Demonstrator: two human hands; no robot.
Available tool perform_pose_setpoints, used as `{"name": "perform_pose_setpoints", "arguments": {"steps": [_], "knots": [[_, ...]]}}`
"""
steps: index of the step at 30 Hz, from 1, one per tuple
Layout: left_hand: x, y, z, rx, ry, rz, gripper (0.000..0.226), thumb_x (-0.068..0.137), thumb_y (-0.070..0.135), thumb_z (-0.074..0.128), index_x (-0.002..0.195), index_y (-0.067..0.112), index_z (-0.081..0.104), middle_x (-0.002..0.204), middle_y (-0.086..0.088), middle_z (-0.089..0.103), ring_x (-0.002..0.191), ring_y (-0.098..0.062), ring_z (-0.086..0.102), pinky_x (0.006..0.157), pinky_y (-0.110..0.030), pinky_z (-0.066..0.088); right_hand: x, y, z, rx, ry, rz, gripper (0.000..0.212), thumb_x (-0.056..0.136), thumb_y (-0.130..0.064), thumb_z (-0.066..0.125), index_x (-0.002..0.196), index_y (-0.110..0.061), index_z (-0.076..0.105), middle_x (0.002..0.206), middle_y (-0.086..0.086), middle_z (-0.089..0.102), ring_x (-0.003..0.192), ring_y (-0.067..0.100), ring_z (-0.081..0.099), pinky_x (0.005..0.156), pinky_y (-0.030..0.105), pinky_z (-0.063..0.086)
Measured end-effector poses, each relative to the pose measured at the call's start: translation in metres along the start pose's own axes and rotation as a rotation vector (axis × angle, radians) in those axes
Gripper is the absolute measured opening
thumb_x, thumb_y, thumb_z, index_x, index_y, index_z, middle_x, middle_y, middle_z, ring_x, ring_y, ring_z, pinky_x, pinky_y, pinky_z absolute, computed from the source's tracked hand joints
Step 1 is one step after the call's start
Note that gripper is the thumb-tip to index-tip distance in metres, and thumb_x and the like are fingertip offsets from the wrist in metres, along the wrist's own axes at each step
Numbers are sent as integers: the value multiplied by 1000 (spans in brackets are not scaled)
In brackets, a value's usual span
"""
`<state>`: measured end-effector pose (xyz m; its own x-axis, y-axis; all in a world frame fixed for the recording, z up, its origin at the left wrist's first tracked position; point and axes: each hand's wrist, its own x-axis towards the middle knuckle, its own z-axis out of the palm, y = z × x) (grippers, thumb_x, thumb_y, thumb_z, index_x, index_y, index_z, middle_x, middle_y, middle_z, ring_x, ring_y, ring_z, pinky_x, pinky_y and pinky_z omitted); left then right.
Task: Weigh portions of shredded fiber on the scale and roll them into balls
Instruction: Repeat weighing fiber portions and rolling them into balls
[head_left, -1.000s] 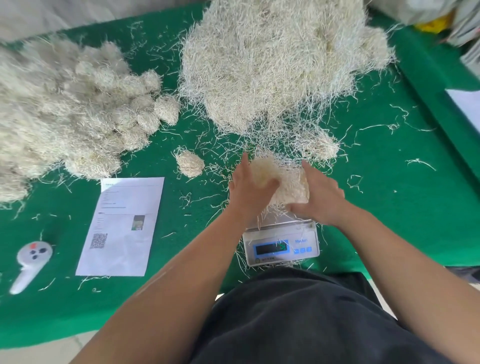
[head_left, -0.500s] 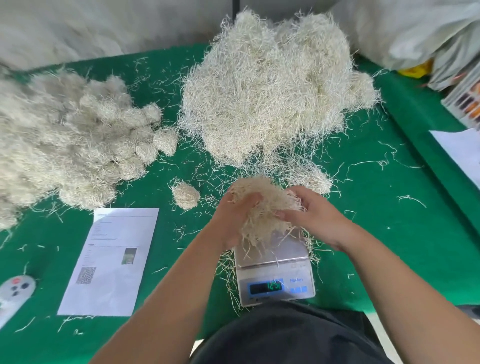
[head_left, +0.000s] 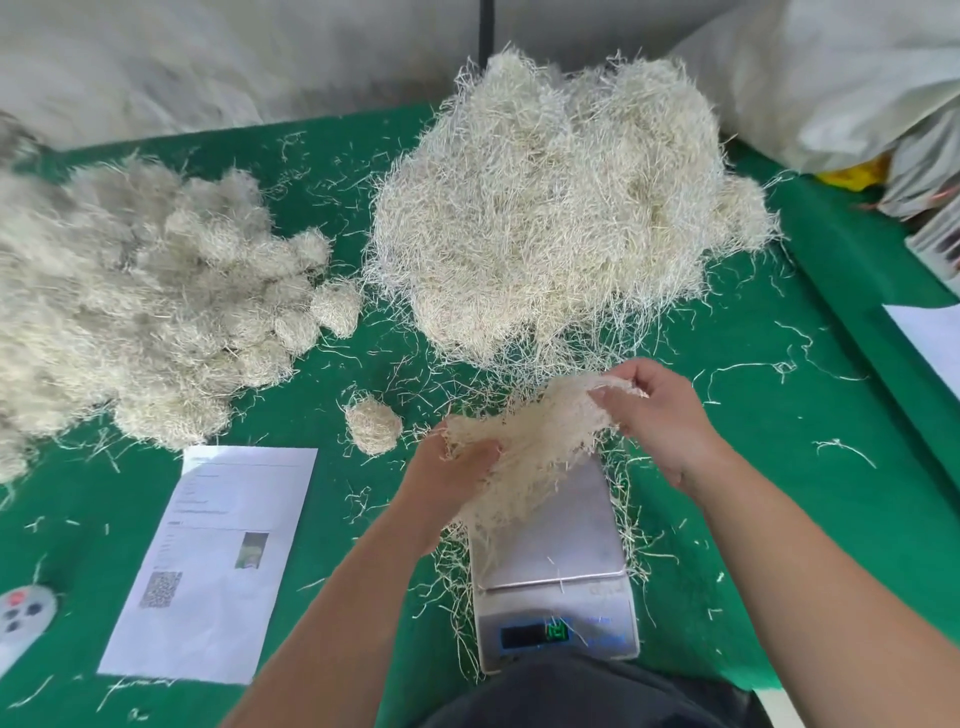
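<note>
Both hands hold one clump of fiber (head_left: 524, 447) just above the scale (head_left: 556, 566). The left hand (head_left: 452, 473) curls its fingers round the near end, and the right hand (head_left: 660, 410) pinches the far end, likely to stretch it out before rolling. A moment ago the hands squeezed it close together; now they are apart. The big loose pile (head_left: 561, 208) sits behind, the finished balls (head_left: 171, 306) far left.

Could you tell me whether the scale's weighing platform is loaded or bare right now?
Nearly bare: the scale carries only stray strands, while both hands hold the fiber portion above it.
</note>
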<state>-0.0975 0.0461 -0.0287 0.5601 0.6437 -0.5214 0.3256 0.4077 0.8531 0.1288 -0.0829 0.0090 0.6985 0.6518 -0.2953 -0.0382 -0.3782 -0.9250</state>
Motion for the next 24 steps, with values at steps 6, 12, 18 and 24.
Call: {"name": "perform_pose_setpoints", "arguments": {"steps": [6, 12, 18, 24], "knots": [[-4, -11, -8, 174, 7, 2, 33, 98, 13, 67, 86, 35, 45, 66, 32, 68, 57, 21, 60, 41, -2, 40, 42, -7, -16, 132, 418, 98, 15, 95, -13, 70, 109, -12, 64, 96, 14, 67, 65, 15, 55, 57, 30, 50], [-6, -31, -44, 394, 123, 31, 26, 98, 18, 67, 83, 31, 50, 64, 32, 67, 54, 9, 63, 42, -6, 42, 75, -19, -41, 395, 411, 237, 27, 98, -10, 70, 123, -6, 60, 108, 16, 66, 66, 14, 65, 66, 27, 60], [-10, -46, -88, 472, 300, 11, 20, 93, 20, 73, 90, 32, 58, 75, -1, 74, 57, -20, 63, 55, -26, 54, 101, -49, -66, 619, 571, 211, 32, 95, 3, 68, 125, -8, 58, 119, 13, 59, 88, 17, 74, 70, 22, 63], [-4, -57, -103, 443, 438, -19, 19, 86, 32, 73, 99, 24, 62, 86, -14, 72, 61, -16, 62, 51, -25, 52, 116, -50, -67, 528, 546, 135, 32, 93, -2, 73, 122, -3, 62, 117, 12, 67, 92, 17, 72, 81, 26, 63]]}}
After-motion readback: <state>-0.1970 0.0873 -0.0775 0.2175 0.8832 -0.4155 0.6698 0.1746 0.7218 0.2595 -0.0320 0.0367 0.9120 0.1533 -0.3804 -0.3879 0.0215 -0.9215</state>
